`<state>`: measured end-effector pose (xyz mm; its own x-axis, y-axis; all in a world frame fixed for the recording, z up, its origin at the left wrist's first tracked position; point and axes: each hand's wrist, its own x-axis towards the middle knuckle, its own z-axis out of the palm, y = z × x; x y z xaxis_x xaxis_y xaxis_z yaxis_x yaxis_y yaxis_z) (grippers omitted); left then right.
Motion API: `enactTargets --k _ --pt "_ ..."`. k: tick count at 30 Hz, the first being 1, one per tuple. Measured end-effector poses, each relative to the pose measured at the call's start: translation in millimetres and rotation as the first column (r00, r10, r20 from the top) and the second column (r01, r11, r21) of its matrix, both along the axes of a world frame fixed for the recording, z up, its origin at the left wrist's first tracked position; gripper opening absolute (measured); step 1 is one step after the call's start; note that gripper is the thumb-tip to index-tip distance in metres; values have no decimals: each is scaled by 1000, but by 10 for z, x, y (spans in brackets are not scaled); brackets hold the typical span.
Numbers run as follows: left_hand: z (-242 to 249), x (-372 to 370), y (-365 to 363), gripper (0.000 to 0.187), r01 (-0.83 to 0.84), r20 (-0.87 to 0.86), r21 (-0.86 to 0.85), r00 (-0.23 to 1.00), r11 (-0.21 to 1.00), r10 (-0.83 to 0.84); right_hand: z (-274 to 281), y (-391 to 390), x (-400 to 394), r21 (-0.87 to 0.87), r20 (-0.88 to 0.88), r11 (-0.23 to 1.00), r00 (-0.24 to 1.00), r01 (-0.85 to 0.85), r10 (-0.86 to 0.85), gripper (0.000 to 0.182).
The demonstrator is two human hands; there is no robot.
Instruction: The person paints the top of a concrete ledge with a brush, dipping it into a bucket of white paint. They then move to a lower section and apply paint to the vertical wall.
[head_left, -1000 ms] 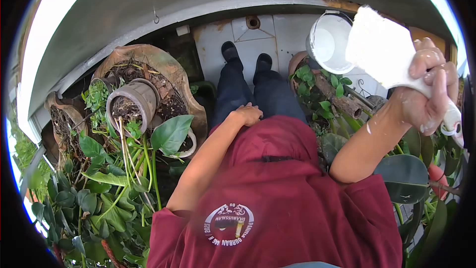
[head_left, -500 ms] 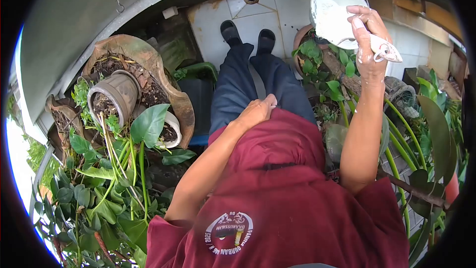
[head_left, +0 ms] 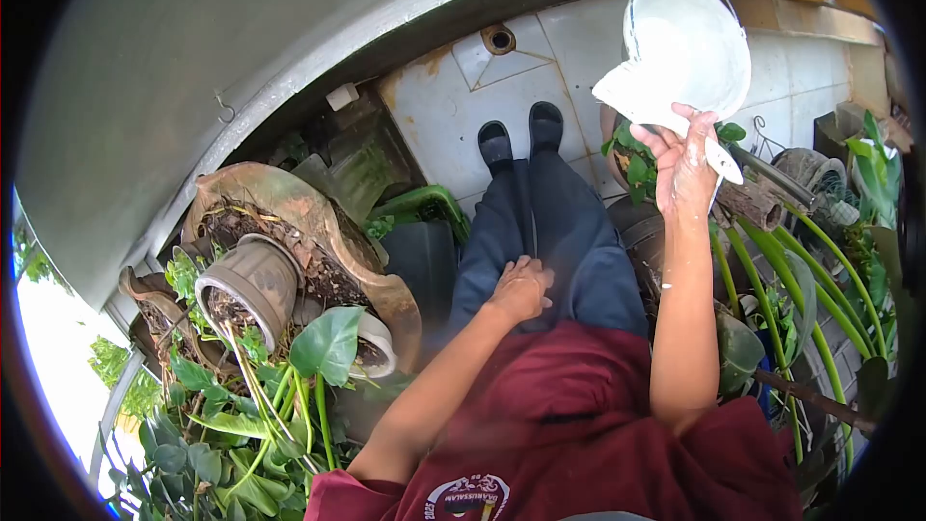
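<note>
On the right, my right hand (head_left: pixel 687 169), spotted with white paint, is closed around a paintbrush. The brush's pale handle (head_left: pixel 723 162) sticks out beside the wrist, and its white-coated head (head_left: pixel 622 92) overlaps the lower left of a white paint bucket (head_left: pixel 699 29). My fingers are at the bucket's lower edge; whether they also bear its weight is not clear. The bucket's wire handle arches at the top. My left hand (head_left: pixel 522 289) lies over the dark trousers (head_left: pixel 555 232) near the waist, its fingers loosely apart and holding nothing.
Large brown planters (head_left: pixel 362 275) and a tilted pot (head_left: pixel 249 285) stand at the left, above leafy plants. A green crate (head_left: pixel 429 203) is beside my legs. White floor tiles (head_left: pixel 429 121) surround a drain (head_left: pixel 499 40). Thick stems and a log (head_left: pixel 752 205) are at the right.
My left hand has let go of the shirt's lower edge and moved onto the trousers. The brush head has shifted to the bucket's lower left. The view has tilted, shifting the surroundings down and rightward.
</note>
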<state>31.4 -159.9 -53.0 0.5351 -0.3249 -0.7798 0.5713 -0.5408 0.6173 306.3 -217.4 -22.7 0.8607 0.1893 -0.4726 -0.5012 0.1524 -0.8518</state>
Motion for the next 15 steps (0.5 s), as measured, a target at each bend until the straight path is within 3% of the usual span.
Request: enactTargets --k 1,3,6,9,14,15 --pt "-82 -28 73 43 15 -5 209 1000 978 -14 -40 6 -94 12 -4 999 999 48 -48 46" --pt "-236 -126 102 69 31 -9 577 999 816 -31 -81 23 -229 11 -25 1000 999 26 -26 36" --pt "-650 -275 135 106 23 -499 485 828 874 255 -246 37 -356 -90 -8 996 1000 -6 5 15" --pt "-882 -418 162 104 -98 -608 440 699 893 376 -334 136 -420 -167 9 984 997 -68 71 17" --pt "-1080 -235 -47 106 287 -643 412 764 865 53 -676 97 -442 -486 224 832 882 -267 414 30" --pt "-1148 -195 -119 106 356 -651 412 759 839 -2 -692 119 -409 -543 429 815 769 -200 474 29"
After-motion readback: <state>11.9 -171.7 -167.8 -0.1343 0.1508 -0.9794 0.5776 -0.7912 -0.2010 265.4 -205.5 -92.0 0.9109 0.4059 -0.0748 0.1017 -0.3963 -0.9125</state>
